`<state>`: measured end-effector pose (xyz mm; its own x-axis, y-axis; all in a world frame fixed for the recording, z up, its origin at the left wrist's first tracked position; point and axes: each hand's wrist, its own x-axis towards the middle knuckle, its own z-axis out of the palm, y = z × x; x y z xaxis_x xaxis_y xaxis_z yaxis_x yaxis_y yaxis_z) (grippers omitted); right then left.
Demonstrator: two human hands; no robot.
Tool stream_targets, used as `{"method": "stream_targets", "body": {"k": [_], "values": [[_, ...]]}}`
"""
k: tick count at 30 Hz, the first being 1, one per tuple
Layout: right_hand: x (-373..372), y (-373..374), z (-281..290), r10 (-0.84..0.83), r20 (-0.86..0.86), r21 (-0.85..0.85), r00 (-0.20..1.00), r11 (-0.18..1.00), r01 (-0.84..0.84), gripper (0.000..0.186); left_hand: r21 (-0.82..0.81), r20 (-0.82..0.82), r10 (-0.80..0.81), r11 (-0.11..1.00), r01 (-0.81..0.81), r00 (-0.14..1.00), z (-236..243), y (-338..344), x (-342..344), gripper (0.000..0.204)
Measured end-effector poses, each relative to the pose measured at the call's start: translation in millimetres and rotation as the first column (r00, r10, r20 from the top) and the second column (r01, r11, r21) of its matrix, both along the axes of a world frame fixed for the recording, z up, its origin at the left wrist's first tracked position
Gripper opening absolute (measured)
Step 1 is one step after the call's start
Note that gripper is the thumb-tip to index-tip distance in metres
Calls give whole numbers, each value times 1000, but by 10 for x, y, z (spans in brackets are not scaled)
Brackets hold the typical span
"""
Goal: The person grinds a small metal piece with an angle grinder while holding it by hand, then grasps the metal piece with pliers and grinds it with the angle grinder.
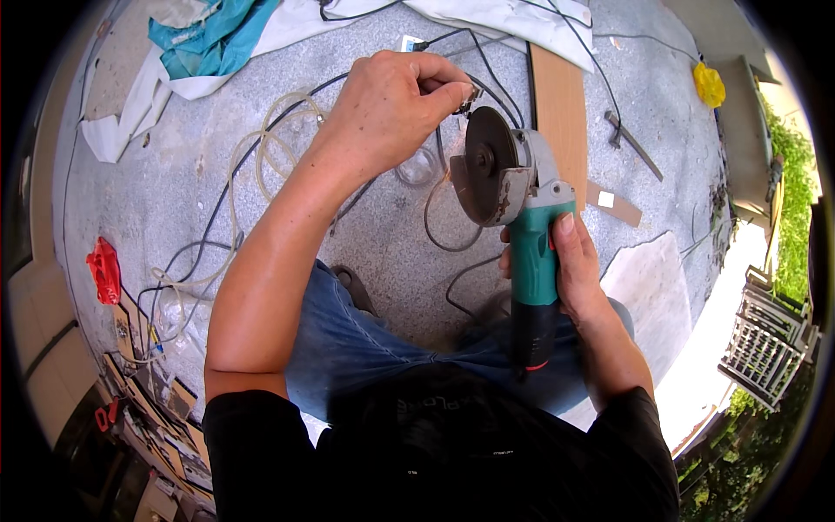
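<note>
A green and black angle grinder [532, 252] is gripped around its body by my right hand [578, 265], the thumb lying along the side near the switch. Its dark disc [484, 157] points up and away from me, with a worn metal guard [513, 193] around the near part. Just beyond the disc, my left hand [391, 104] pinches a small dark metal piece [467, 102] between thumb and fingers. That piece is close to the disc's far edge; I cannot tell whether they touch. Faint orange specks show by the disc's left side.
Black cables and a clear hose [261, 165] lie looped on the grey floor. A brown board [559, 104] stretches away behind the grinder. A metal bar [639, 148] lies to the right, a red bag [104, 271] at left, and a teal bag [213, 39] far left.
</note>
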<state>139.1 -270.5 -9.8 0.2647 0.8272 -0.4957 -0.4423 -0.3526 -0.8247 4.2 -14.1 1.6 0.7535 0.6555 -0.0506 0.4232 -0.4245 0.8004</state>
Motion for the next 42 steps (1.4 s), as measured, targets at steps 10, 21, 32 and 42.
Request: {"method": "stream_targets", "body": {"k": [10,21,32,42], "values": [[-5,6,11,-8,17,-30,1000,999,9,68,-4,3,9,1000,-9,1000,8,0,3,30],[-10,27,34,10,33,-12,999,1000,-10,68,16,-9,11,1000,-11,1000,20,-6,-5,30],[-18,28,26,-25,-39,5,999,1000,26,55,7,-5,7,1000,-7,1000,12,3,-5,30],[-19,29,22,-11,14,-11,1000,1000,11,62,17,7,6,1000,-6,1000,9,2,-9,29]]}}
